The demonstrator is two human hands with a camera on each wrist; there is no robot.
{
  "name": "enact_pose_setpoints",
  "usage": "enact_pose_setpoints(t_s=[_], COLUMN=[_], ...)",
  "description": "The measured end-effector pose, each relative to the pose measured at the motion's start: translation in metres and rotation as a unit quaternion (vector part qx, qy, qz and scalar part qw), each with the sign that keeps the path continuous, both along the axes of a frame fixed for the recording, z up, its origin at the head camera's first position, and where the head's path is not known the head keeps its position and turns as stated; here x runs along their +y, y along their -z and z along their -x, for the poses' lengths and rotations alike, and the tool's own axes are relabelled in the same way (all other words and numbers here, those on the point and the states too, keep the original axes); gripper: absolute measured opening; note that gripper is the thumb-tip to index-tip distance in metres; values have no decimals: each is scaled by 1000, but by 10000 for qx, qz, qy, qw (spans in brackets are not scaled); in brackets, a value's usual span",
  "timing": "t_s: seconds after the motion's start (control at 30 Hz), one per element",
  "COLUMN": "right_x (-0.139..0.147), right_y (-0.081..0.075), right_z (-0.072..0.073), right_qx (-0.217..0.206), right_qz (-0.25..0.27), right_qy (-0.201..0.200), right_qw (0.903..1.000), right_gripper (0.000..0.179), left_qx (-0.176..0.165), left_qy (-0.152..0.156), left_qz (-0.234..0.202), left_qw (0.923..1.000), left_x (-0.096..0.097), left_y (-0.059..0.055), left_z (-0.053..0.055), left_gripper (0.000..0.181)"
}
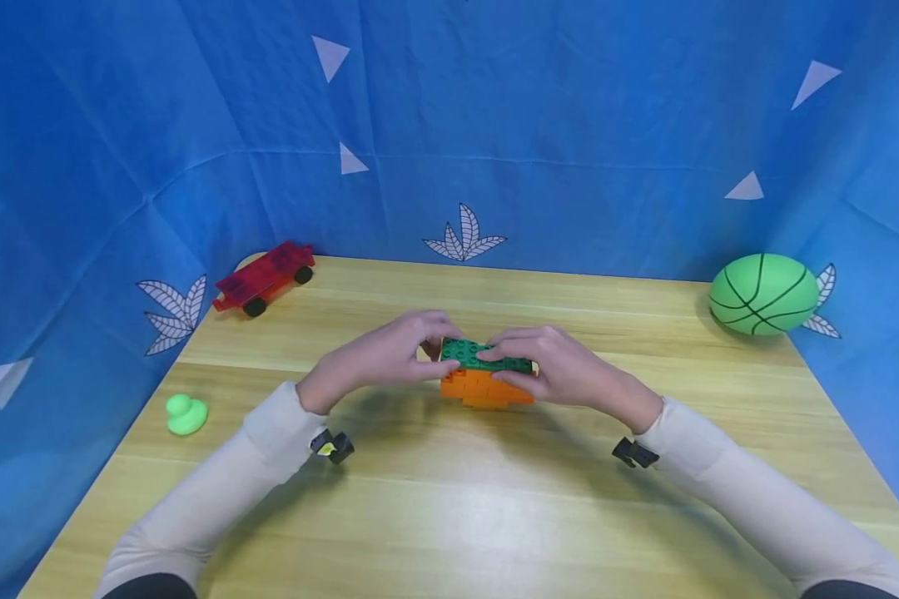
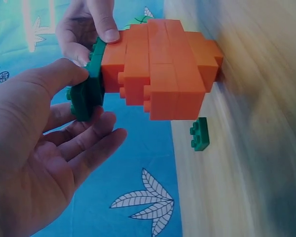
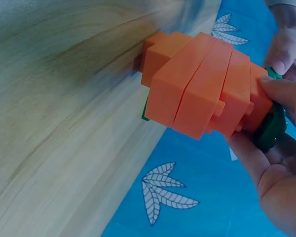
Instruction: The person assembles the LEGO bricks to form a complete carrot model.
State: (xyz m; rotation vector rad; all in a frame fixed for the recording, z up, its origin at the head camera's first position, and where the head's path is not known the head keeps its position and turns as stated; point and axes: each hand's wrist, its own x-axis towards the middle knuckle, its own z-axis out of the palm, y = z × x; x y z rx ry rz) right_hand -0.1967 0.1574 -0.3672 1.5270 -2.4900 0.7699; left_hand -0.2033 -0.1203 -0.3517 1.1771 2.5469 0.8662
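Note:
An orange toy-brick build [image 1: 483, 388] stands upright on the wooden table, made of stepped layers that are widest in the middle. Across its top lies a layer of green toy bricks [image 1: 460, 351] with studs showing. My left hand [image 1: 389, 353] pinches the left end of that green layer between thumb and fingers. From the other side, my right hand [image 1: 569, 366] grips the right end, its thumb on the orange side in the right wrist view and a finger over the studs. A small loose green brick [image 2: 201, 134] lies behind the build, hidden in the head view.
A red toy car [image 1: 265, 279] sits at the back left, with a pale round edge behind it. Nearer on the left is a small light-green duck-like toy [image 1: 186, 415]. A green ball [image 1: 764, 294] with black lines rests at the back right. Blue patterned cloth [image 1: 569, 100] surrounds the table.

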Motion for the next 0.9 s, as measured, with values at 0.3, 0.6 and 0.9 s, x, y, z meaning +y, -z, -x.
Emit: enact_pose_setpoints(t_s=[0.3, 0.6, 0.9], right_x=[0, 13, -10], right_y=[-6, 0, 43], right_z=[2, 49, 73], right_qx=[-586, -1732, -1835], right_qz=[-177, -888, -1588], right_qy=[-50, 794, -389], right_qw=[9981, 9777, 9693], right_gripper=[34, 38, 49], left_qx=[-106, -630, -854], left_qy=[-179, -373, -405], left_qz=[-532, -623, -477], left_qw=[9984, 9954, 9944], left_x=[7, 10, 10], left_y=[33, 32, 31], left_z=[5, 0, -3], left_gripper=[33, 35, 35])
